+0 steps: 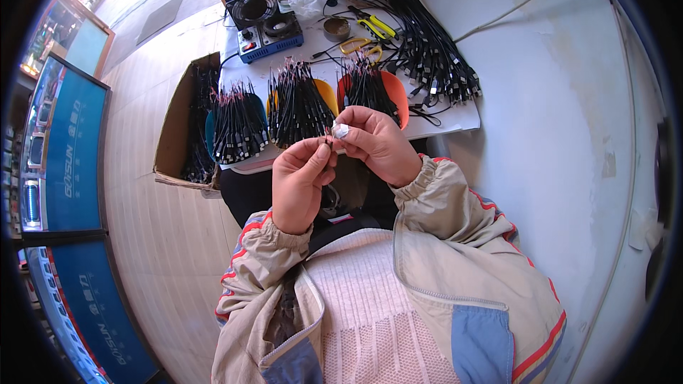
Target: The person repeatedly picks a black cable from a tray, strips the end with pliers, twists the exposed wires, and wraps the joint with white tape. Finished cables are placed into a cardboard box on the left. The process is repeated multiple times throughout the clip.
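Observation:
My left hand (302, 178) and my right hand (380, 146) meet in front of my chest, just off the table's near edge. Thumb and forefinger of each are pinched on a thin cable end (329, 138) with fine reddish wires; most of it is hidden by the fingers. A white wrap (341, 131) covers the tip of my right thumb. Just beyond the hands, bundles of black cables with bared reddish ends lie in a blue holder (209, 128), a yellow holder (326, 94) and an orange holder (396, 96).
On the white table (455, 119) stands a blue-based device (270, 48) with a coil. Nearby are a small round tin (336, 29), yellow-handled wire strippers (376, 26) and yellow-handled scissors (353, 45). More black cables (434, 50) spread at right. A cardboard box (171, 135) of cables stands left.

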`<move>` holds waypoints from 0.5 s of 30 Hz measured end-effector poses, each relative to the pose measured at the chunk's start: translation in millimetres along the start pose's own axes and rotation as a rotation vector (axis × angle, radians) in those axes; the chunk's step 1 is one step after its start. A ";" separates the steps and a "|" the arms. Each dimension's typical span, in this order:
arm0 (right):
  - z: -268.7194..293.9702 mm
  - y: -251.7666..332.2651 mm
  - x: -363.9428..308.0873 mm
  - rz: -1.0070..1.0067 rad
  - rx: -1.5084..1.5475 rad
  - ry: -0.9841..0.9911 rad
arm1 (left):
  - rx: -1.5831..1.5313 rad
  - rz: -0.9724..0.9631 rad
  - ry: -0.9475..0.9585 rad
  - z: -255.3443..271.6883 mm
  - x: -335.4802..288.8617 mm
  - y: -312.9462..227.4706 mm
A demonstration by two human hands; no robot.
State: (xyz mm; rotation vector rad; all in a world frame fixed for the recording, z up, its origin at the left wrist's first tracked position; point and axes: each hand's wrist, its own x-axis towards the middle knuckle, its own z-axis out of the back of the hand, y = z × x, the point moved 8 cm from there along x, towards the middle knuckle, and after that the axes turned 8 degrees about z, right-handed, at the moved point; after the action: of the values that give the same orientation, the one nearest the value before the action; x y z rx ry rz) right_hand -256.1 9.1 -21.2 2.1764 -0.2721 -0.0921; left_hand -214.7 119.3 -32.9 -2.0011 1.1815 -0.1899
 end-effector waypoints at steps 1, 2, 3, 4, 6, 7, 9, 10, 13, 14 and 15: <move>-0.8 3.4 -0.3 0.020 -0.041 0.019 | -0.002 0.038 0.024 -0.7 0.3 2.3; -1.8 6.8 -0.5 0.037 -0.084 0.034 | -0.020 0.075 0.051 -1.7 0.8 4.6; -3.7 9.4 -0.8 0.038 -0.102 0.053 | -0.050 0.112 0.085 -3.3 1.1 6.9; -5.6 11.4 -1.2 0.035 -0.121 0.068 | -0.053 0.120 0.109 -4.1 1.2 6.9; -6.0 14.9 -2.5 0.044 -0.161 0.046 | -0.099 0.129 0.180 -7.8 1.1 6.8; -3.7 16.2 -3.4 0.055 -0.181 0.009 | -0.091 0.146 0.176 -7.2 1.4 8.6; -0.7 15.9 -4.9 0.041 -0.208 0.010 | -0.108 0.176 0.186 -8.2 1.7 11.8; 0.8 15.1 -5.2 0.018 -0.215 0.047 | -0.101 0.171 0.187 -8.9 1.8 12.1; 9.5 7.5 -5.6 -0.051 -0.155 0.080 | 0.030 0.115 0.140 -10.1 1.6 10.1; 12.0 3.7 -5.8 -0.072 -0.124 0.075 | 0.146 0.068 0.091 -9.0 0.0 7.3; 17.8 -3.2 -6.5 -0.121 -0.132 0.019 | 0.244 0.018 0.048 -9.3 -1.1 4.6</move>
State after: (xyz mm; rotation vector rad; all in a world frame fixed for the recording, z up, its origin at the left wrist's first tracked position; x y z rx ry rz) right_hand -264.9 -1.8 -34.5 2.0602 -0.1195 -0.1527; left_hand -222.9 113.9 -29.5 -1.7809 1.1475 -0.3577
